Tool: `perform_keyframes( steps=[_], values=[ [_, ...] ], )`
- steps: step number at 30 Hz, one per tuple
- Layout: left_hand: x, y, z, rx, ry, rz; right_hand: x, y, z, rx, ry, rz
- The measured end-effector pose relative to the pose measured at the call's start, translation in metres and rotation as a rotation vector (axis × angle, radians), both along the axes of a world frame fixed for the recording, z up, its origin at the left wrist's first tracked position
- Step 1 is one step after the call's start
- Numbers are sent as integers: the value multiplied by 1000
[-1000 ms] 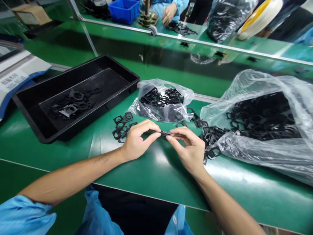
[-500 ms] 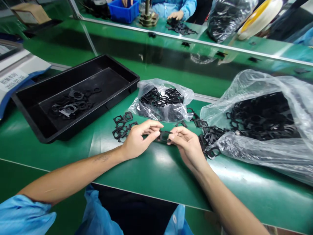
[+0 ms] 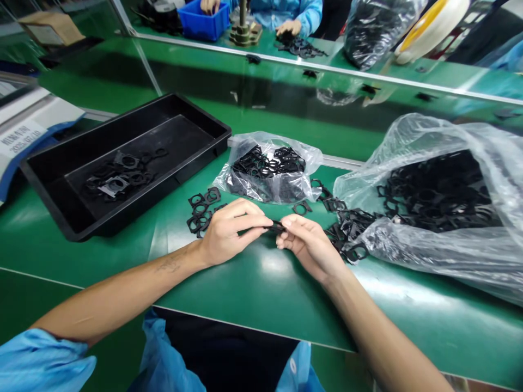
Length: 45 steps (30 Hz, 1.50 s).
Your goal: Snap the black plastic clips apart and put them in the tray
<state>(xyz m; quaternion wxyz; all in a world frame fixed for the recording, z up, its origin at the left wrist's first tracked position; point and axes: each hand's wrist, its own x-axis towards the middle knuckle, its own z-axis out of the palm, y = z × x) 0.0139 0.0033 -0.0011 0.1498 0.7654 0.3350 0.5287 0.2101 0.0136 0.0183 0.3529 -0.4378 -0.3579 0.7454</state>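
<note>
Between my two hands, above the green table, is a small black plastic frame part (image 3: pixel 274 225), seen nearly edge-on. The fingertips of my left hand (image 3: pixel 232 228) pinch its left end. My right hand (image 3: pixel 308 242) grips its right end between thumb and fingers. Loose black ring-shaped parts (image 3: pixel 200 208) lie just behind my left hand. Beyond my hands sits a clear plastic bag (image 3: pixel 278 188) of black rings. To the right of my right hand, a pile of black frame parts (image 3: pixel 353 226) spills from a large clear bag (image 3: pixel 425 250).
A black tray (image 3: pixel 200 155) with some black and grey parts stands at the left. Past a low clear partition (image 3: pixel 286 81), a co-worker's hand (image 3: pixel 289 27) rests on black parts, near a blue bin (image 3: pixel 204 24). A cardboard box (image 3: pixel 51 27) is at far left.
The black part has been tilted from showing its face to nearly edge-on. My left fingers have closed in on it, and my right hand has turned slightly.
</note>
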Motion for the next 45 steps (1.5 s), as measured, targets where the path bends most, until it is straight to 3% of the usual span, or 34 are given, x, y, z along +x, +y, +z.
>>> perform_keyframes(
  steps=[2, 7, 12, 16, 18, 25, 36, 45],
  values=[
    [-1, 0, 2, -59, -23, 24, -1, -1, 0, 100, -73, -17],
    [-1, 0, 5, -246, -122, 62, -2, -7, 1, 551, -301, -106],
    [2, 0, 3, -489, -249, -16, -1, -12, 1, 851, -437, -128],
    [3, 1, 2, -696, -354, -105, 0, -13, 1, 999, -543, -136],
    [3, 2, 3, -753, -398, -127, 0, -13, 0, 971, -527, -145],
    [5, 3, 3, -809, -478, -106, -3, -9, -7, 612, -294, -166],
    [7, 3, 3, -850, -514, -129, -3, -11, -2, 591, -289, -201],
    [5, 6, 1, -916, -560, -171, -3, -4, 1, 243, -104, -164]
  ],
)
